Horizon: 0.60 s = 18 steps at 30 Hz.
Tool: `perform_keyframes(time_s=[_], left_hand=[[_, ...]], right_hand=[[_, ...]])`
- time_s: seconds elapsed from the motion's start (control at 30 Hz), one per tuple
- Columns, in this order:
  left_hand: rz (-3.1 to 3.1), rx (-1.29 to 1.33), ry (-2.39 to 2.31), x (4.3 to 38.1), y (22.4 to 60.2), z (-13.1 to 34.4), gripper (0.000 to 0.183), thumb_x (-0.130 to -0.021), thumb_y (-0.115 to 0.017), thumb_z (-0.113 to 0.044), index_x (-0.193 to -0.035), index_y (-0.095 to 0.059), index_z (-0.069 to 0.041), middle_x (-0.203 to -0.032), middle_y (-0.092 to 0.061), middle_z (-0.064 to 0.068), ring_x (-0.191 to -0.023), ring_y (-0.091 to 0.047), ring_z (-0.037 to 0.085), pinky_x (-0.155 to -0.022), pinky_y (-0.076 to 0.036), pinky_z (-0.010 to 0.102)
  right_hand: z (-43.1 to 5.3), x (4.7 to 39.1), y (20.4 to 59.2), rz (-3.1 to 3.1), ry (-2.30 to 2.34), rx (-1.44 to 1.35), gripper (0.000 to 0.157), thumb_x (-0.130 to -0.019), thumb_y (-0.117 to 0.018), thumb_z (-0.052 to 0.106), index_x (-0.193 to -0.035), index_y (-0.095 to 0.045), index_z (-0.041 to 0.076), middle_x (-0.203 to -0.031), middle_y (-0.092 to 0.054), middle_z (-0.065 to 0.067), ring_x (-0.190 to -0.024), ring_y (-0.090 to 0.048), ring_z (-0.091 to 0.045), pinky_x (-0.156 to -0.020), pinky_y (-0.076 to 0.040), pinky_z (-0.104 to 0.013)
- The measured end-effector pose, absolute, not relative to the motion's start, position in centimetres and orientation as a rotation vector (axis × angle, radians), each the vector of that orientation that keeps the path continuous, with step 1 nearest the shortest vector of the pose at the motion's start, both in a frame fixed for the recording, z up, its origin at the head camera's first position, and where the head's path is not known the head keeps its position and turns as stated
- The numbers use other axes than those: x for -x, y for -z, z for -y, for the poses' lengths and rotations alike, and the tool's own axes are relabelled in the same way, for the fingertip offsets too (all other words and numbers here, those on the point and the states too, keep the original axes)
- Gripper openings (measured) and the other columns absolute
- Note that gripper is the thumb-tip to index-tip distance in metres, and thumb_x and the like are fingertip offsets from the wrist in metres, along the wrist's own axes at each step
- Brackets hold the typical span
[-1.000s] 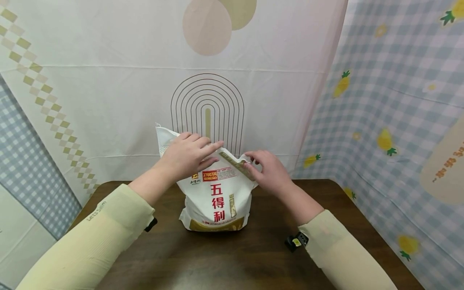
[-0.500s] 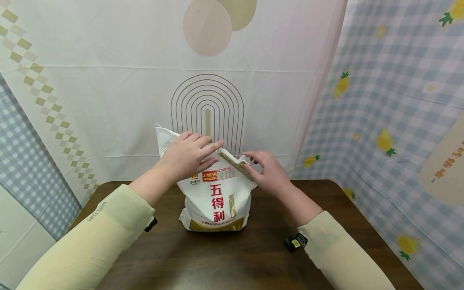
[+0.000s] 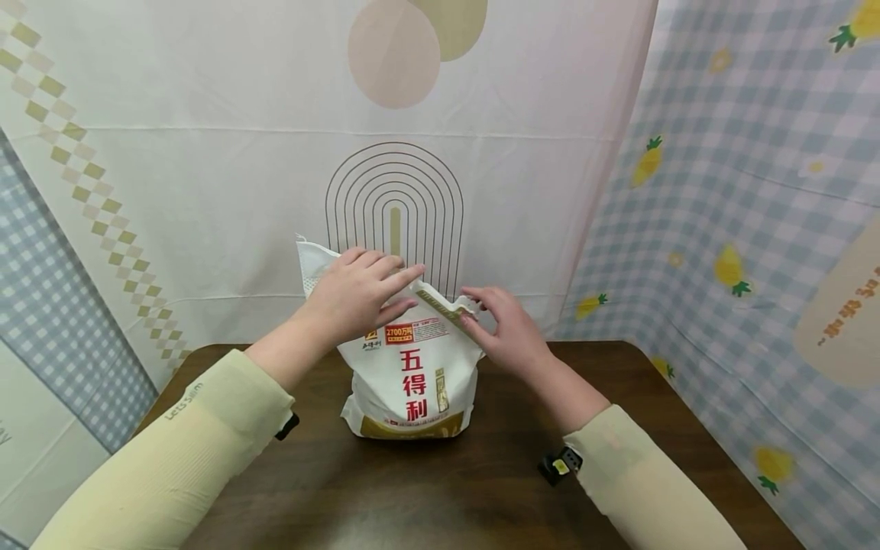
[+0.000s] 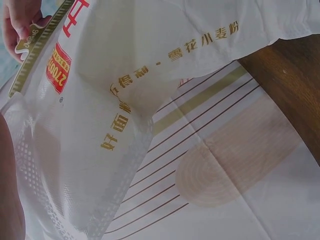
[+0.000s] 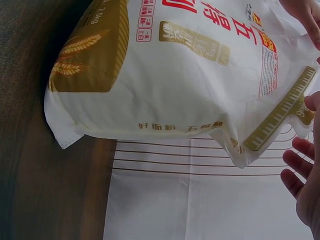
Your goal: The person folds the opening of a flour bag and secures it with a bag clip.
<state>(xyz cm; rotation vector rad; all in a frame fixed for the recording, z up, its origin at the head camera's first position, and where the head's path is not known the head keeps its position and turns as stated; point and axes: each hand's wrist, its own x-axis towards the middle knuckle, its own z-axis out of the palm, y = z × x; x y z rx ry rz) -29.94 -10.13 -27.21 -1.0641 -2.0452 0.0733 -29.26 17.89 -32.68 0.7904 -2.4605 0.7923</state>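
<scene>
A white flour bag (image 3: 406, 374) with red lettering and gold bands stands upright on the table, its top edge slanting down to the right. My left hand (image 3: 351, 294) holds the upper left of the bag, fingers over the top edge and thumb in front. At the lower right end of that edge, my right hand (image 3: 512, 328) pinches the gold-striped top strip (image 5: 282, 110) between thumb and index finger. In the right wrist view, the other fingers (image 5: 295, 165) of this hand are spread away from the bag. The back of the bag is hidden.
The dark wooden table (image 3: 426, 496) reaches back to a white patterned cloth (image 3: 227, 214). A blue checked cloth (image 3: 722, 191) hangs along the right side, and another checked cloth (image 3: 62, 321) is at the left.
My right thumb and index finger have shifted slightly at the bag's top strip, and the strip is bent a little more there. The left hand and the bag stay in place.
</scene>
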Motion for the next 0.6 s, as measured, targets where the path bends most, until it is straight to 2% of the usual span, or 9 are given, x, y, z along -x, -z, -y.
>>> perform_keyframes(time_s=[0.2,0.6], left_hand=[[2.055,1.047,-0.063,29.8,27.2,10.2,0.051,-0.094,-0.063,-0.045,-0.138,-0.059,-0.018,-0.121,-0.066,0.008,-0.111,-0.06,0.029,-0.098,-0.044,0.046],[2.049,1.017,-0.04,29.6,27.2,10.4,0.053,-0.094,-0.06,-0.047,-0.139,-0.058,-0.018,-0.133,-0.059,0.012,-0.123,-0.052,0.033,-0.111,-0.033,0.05]], right_hand=[[-18.2,29.2,33.2,2.457,-0.821,-0.771,0.049,-0.096,-0.066,0.028,-0.141,-0.053,0.013,-0.128,-0.058,-0.008,-0.111,-0.056,-0.029,-0.091,-0.048,-0.046],[-19.0,28.7,34.0,2.395,-0.942,-0.723,0.047,-0.098,-0.062,0.029,-0.142,-0.052,0.015,-0.134,-0.054,-0.007,-0.119,-0.049,-0.023,-0.093,-0.047,-0.047]])
